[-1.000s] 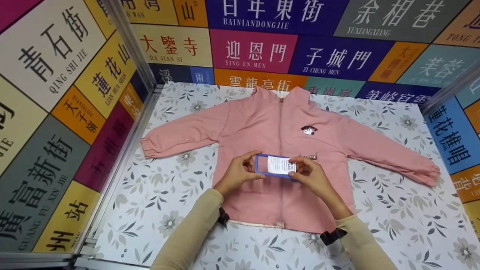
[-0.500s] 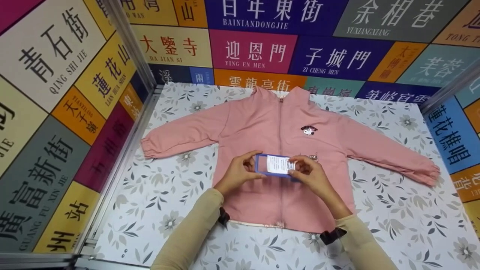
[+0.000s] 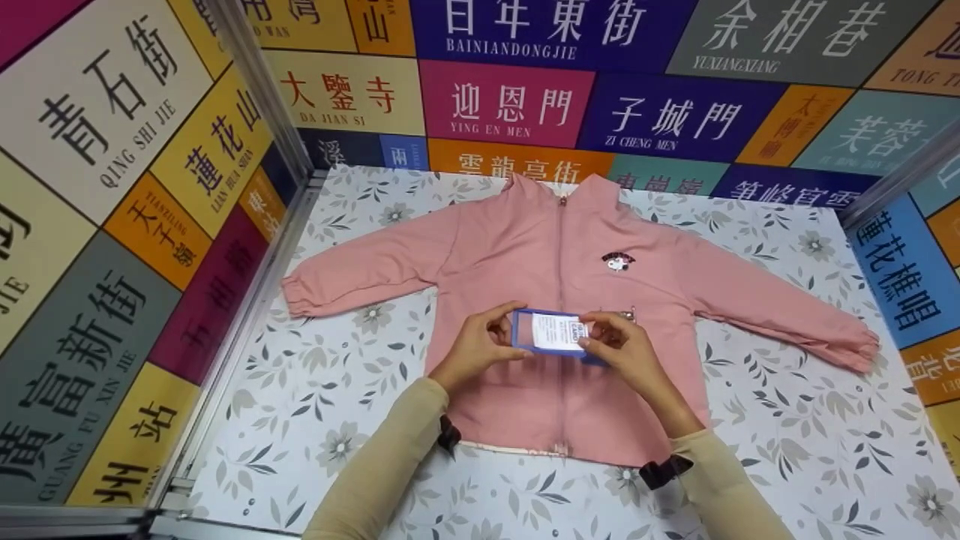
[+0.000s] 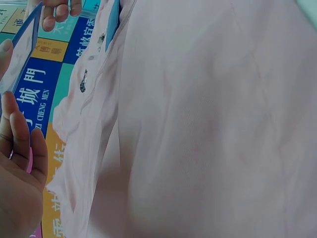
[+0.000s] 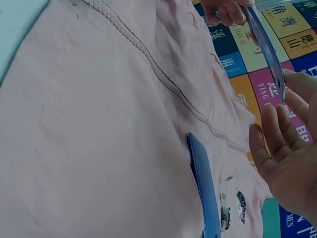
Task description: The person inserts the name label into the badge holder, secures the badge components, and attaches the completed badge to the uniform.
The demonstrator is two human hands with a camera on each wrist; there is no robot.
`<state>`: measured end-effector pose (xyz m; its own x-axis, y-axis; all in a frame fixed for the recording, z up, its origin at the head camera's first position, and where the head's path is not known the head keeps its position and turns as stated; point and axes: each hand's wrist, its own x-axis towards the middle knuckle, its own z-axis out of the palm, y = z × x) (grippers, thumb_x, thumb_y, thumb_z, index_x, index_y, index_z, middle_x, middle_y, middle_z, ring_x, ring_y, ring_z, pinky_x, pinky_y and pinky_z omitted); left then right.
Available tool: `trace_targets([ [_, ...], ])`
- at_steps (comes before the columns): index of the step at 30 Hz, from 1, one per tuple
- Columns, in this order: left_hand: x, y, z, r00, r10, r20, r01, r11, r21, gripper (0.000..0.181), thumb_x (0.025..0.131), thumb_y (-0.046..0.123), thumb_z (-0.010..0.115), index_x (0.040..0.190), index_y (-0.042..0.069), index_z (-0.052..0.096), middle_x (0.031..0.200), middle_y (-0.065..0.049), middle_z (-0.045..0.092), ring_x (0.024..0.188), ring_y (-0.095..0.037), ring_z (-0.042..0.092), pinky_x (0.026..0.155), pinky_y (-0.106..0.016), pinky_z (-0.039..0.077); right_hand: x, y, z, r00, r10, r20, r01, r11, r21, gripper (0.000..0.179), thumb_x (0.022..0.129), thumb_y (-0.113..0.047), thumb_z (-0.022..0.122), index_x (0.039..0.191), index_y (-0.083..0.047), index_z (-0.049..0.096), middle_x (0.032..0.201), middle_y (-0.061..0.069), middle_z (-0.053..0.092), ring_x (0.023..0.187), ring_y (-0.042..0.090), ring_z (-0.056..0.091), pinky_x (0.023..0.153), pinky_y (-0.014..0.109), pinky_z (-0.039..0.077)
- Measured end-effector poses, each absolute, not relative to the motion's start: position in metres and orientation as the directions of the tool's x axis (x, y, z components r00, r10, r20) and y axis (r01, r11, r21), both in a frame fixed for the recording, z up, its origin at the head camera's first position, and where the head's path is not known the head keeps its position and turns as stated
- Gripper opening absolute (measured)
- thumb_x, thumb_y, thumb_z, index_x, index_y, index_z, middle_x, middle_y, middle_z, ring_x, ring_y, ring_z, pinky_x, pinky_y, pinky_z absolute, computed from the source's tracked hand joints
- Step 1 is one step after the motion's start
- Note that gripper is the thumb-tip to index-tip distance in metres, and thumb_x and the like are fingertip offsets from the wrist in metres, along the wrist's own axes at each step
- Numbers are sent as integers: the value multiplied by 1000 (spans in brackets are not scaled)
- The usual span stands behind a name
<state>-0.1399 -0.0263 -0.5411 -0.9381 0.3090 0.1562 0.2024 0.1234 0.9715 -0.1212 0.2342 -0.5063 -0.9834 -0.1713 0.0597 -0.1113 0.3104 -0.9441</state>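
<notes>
My left hand [image 3: 476, 341] pinches the left end of a blue-edged clear badge holder [image 3: 516, 330] between thumb and fingers. A white printed card [image 3: 556, 331] lies along the holder, leaving a clear strip at its left end. At the other end, my right hand [image 3: 628, 351] pinches the card and holder, hiding that corner. Both hands are over the front of a pink zip jacket [image 3: 499, 405]. In the right wrist view the holder [image 5: 270, 54] appears edge-on, and a separate blue flat piece [image 5: 203, 183] lies on the jacket below.
A metal clip [image 3: 627, 315] shows on the jacket beside my right hand, below a small cartoon dog patch [image 3: 617, 261]. The jacket's sleeves spread across a leaf-patterned white table [image 3: 795, 435]. Colourful street-name panels [image 3: 502, 101] wall in the back and sides.
The white card has slid slightly left within the blue holder, with the right fingers moving along with it. The left hand and the jacket stay in place.
</notes>
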Motion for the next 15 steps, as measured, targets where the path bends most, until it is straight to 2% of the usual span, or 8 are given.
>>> trace_targets([
  [6,-146,-24,-558,-939,306,159,206,128,970,74,67,-2,87,135,12,60,79,-22,57,70,-31,52,64,-22,43,-120,231,-506,-984,-164,74,-125,328,-936,35,83,-1,76,116,6,67,94,28,59,76,8,56,71,18,48],
  [10,-147,-24,-562,-939,296,177,218,112,969,74,66,1,89,133,16,62,79,-18,58,71,-29,54,64,-20,44,-120,228,-505,-985,-149,81,-127,329,-936,34,82,0,76,114,6,68,94,28,59,75,9,56,70,18,49],
  [15,-147,-24,-563,-936,295,191,230,102,968,73,65,4,90,132,16,63,78,-7,56,70,-19,52,64,-19,45,-120,226,-506,-987,-135,85,-124,320,-939,34,81,0,77,114,5,68,96,28,58,75,9,56,71,18,48],
])
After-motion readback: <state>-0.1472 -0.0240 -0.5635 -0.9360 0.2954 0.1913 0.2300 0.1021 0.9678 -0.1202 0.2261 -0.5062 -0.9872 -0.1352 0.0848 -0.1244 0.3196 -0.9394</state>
